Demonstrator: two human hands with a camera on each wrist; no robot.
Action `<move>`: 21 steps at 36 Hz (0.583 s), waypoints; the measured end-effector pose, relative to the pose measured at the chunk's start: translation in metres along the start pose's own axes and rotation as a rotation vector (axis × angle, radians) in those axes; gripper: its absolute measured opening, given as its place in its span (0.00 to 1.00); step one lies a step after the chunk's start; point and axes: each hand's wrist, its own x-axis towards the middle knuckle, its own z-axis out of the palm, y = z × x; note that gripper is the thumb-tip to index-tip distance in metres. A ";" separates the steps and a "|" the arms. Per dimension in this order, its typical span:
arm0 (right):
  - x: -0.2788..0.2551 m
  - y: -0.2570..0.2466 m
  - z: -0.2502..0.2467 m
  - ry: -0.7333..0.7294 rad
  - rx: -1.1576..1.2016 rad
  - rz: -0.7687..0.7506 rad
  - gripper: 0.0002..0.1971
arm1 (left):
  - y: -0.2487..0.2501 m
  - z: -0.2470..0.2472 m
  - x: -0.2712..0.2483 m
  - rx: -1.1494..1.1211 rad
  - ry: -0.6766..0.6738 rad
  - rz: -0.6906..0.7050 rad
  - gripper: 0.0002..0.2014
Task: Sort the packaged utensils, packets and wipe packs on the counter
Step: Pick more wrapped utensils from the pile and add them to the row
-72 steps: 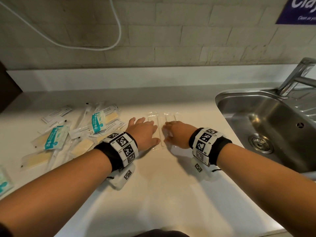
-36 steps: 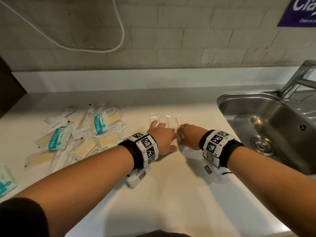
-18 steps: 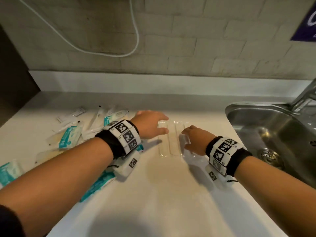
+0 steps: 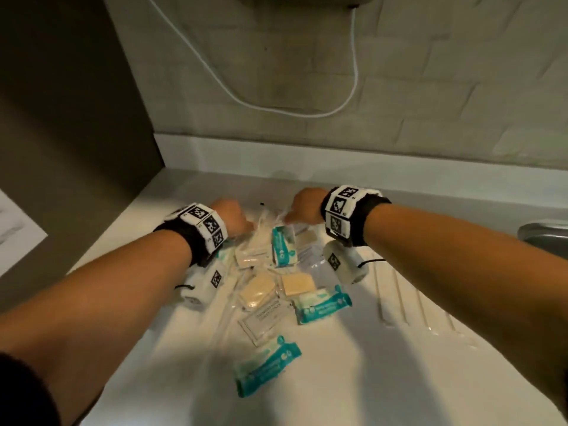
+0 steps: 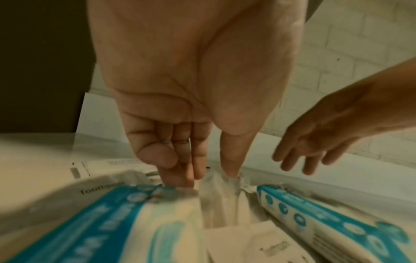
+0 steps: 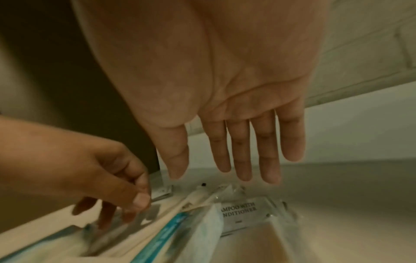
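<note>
At the far edge of the jumbled pile on the white counter (image 4: 353,379), the left hand (image 5: 191,124) is pinching a thin, crinkly clear plastic sleeve (image 5: 219,199), light and slippery, best gripped by its end, while the right hand (image 6: 225,106) is hovering slack-fingered and empty.

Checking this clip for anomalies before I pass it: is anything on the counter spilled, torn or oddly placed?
Nothing looks spilled or torn. The unsorted pile is a jumble: teal packs, tan packets and clear sleeves overlap at mixed angles. One teal pack lies apart, nearer the person. The sorted clear sleeves lie parallel on the right.
</note>
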 end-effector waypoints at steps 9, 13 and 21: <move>0.056 -0.027 0.005 -0.025 -0.197 0.043 0.21 | -0.007 0.007 0.029 0.002 -0.020 0.000 0.21; 0.065 -0.041 0.004 -0.047 -0.077 0.055 0.25 | -0.014 0.000 0.031 0.003 -0.040 0.009 0.19; 0.074 -0.052 0.008 0.009 0.166 0.104 0.21 | -0.037 -0.008 0.012 -0.188 0.068 0.050 0.16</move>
